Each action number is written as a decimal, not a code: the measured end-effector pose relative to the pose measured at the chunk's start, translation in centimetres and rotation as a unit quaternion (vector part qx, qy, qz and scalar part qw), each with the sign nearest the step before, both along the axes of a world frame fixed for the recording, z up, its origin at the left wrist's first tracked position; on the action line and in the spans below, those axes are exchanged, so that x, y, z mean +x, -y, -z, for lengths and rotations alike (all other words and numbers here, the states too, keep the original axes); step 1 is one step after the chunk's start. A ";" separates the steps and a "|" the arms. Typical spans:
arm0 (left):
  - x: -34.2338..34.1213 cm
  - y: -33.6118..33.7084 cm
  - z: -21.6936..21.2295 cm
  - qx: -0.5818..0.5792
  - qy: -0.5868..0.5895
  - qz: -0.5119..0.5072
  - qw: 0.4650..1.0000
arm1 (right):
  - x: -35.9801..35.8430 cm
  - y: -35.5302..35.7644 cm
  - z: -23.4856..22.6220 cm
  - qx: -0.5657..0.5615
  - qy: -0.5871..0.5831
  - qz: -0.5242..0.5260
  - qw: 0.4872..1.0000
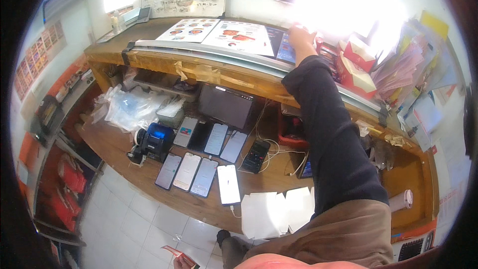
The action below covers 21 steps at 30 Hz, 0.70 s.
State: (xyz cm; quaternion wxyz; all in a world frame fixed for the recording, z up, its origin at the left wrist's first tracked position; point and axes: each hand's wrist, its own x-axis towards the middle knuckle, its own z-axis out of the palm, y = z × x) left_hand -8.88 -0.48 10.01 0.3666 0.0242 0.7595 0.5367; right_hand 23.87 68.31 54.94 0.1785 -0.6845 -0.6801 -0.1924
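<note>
My right arm, in a dark sleeve, stretches up over the raised counter. My right hand [301,42] is at the counter's far side, beside a dark blue printed sheet [284,45] and close to red-and-white cartons [356,67]. Strong glare washes out its fingertips, so I cannot tell whether they grip anything. Low at the bottom edge, my left hand [183,261] is closed on a small red-and-white piece of card [173,251], held above the tiled floor. Only part of this hand shows.
Several phones [203,177] lie in rows on the lower desk, with a small black-and-blue printer [155,139], a dark monitor [225,106], plastic bags [130,108] and white cards [264,214]. Cables run around a black handset [256,156]. Printed menus [236,37] cover the raised counter.
</note>
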 end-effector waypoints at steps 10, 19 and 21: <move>1.2 0.7 4.3 0.193 0.065 0.067 0.977 | -3.3 25.7 0.4 0.123 0.027 -0.576 0.808; 0.0 -3.0 11.4 0.366 0.157 -0.033 0.917 | 8.8 43.5 14.0 -0.259 0.045 -0.679 0.685; 1.9 -3.1 12.1 0.354 0.152 -0.004 0.923 | 11.6 45.0 15.7 -0.254 0.037 -0.648 0.717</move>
